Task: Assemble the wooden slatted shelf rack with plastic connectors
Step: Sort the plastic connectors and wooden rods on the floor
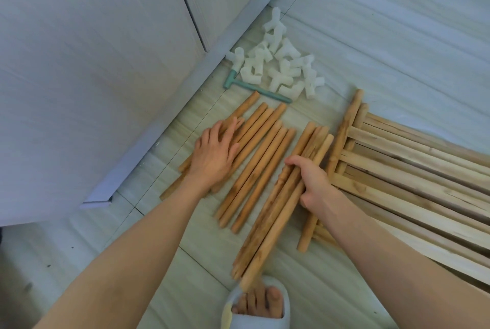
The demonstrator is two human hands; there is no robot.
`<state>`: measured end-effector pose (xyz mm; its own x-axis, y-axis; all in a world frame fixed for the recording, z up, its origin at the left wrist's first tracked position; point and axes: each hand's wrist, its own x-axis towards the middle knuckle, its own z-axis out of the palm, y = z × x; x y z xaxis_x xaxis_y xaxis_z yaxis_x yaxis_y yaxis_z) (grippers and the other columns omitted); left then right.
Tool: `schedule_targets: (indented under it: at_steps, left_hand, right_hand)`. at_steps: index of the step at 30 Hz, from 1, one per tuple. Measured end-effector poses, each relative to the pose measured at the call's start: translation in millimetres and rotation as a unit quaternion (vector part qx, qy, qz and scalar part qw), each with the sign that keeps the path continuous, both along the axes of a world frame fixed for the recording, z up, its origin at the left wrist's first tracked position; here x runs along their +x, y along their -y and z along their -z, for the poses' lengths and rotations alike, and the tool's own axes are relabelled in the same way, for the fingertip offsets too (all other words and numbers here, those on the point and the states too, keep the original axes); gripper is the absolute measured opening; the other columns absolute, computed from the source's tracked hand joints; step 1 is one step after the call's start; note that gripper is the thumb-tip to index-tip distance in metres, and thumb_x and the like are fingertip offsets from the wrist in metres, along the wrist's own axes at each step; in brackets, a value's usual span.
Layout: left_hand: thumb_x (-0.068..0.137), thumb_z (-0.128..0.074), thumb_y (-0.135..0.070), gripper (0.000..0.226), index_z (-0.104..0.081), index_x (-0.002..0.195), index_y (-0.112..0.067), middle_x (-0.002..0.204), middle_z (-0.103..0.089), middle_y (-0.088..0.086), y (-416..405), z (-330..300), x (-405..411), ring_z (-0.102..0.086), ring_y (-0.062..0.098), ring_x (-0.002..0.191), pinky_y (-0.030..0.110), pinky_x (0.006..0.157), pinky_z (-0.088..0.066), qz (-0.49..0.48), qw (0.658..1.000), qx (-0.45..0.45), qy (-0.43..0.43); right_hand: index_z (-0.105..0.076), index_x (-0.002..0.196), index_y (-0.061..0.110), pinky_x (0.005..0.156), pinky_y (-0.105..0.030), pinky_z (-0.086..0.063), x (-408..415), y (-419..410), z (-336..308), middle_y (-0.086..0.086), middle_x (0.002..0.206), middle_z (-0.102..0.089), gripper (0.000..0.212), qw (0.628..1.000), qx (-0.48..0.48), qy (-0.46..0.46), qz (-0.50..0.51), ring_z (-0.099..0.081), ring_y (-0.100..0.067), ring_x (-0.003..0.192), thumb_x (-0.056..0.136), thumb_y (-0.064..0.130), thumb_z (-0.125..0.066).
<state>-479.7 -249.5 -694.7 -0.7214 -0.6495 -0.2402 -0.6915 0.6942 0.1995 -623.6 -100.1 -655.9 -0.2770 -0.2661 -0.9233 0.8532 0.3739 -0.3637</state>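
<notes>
Several round wooden rods (261,153) lie side by side on the floor in the middle of the view. My left hand (214,152) rests flat on the leftmost rods, fingers straight. My right hand (311,180) grips a bundle of long rods (267,230) that slants down toward my foot. To the right lies a stack of slatted wooden shelf panels (413,177). A heap of white plastic connectors (281,63) sits beyond the rods. A small teal plastic hammer (254,89) lies in front of the heap.
A white cabinet (92,63) fills the left side, its base edge running diagonally close to the rods. My foot in a pale slipper (258,310) is at the bottom, right under the bundle's lower end. Light wood-look floor (384,23) stretches to the upper right.
</notes>
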Motion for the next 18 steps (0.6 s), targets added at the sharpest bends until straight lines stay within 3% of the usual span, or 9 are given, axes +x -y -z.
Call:
schedule_targets:
  at_steps: [5,8,10,14,18]
  left_hand:
    - [0.098,-0.042,-0.016,0.055,-0.021,0.149,-0.013,0.131,-0.041,0.017,16.3,-5.7,31.8,-0.041,0.032,0.115,0.043,0.099,-0.036,0.013,0.998,0.047,-0.035]
    - [0.097,-0.047,-0.021,0.044,-0.042,0.139,-0.010,0.121,-0.049,0.014,23.1,-9.6,39.6,-0.048,0.028,0.110,0.042,0.094,-0.043,-0.049,0.992,0.077,-0.085]
    - [0.097,-0.046,-0.031,0.040,-0.049,0.131,-0.011,0.120,-0.052,0.010,25.6,-10.6,36.5,-0.052,0.024,0.108,0.040,0.090,-0.047,-0.094,0.991,0.067,-0.072]
    - [0.098,-0.041,-0.036,0.040,-0.048,0.129,-0.010,0.122,-0.051,0.012,27.1,-14.0,21.6,-0.051,0.028,0.111,0.044,0.091,-0.044,-0.131,0.986,0.068,-0.074]
    - [0.100,-0.035,-0.027,0.041,-0.040,0.139,-0.015,0.140,-0.040,0.010,24.7,-13.9,-13.0,-0.039,0.029,0.127,0.047,0.102,-0.033,-0.016,0.994,0.030,-0.101]
  right_hand:
    - [-0.060,0.116,0.005,0.085,-0.051,-0.053,14.4,10.7,1.5,-0.016,0.104,-0.068,0.039,1.000,0.001,0.019,0.007,-0.067,-0.031,0.092,0.078,0.008,-0.065]
    - [-0.059,0.118,0.005,0.084,-0.049,-0.054,25.0,16.6,3.0,-0.015,0.106,-0.068,0.040,1.000,-0.001,0.027,0.008,-0.067,-0.030,0.093,0.079,0.009,-0.063]
    - [-0.059,0.118,0.005,0.083,-0.048,-0.055,31.9,21.9,1.3,-0.015,0.106,-0.068,0.039,0.999,-0.005,0.032,0.011,-0.067,-0.030,0.093,0.079,0.009,-0.062]
    - [-0.060,0.117,0.005,0.087,-0.049,-0.053,35.9,30.0,-2.2,-0.016,0.107,-0.068,0.038,0.999,-0.013,0.034,0.016,-0.065,-0.031,0.097,0.080,0.010,-0.062]
    - [-0.062,0.108,0.006,0.083,-0.047,-0.055,22.4,22.4,-2.0,-0.012,0.096,-0.069,0.029,1.000,0.011,0.007,0.014,-0.066,-0.028,0.089,0.079,0.010,-0.065]
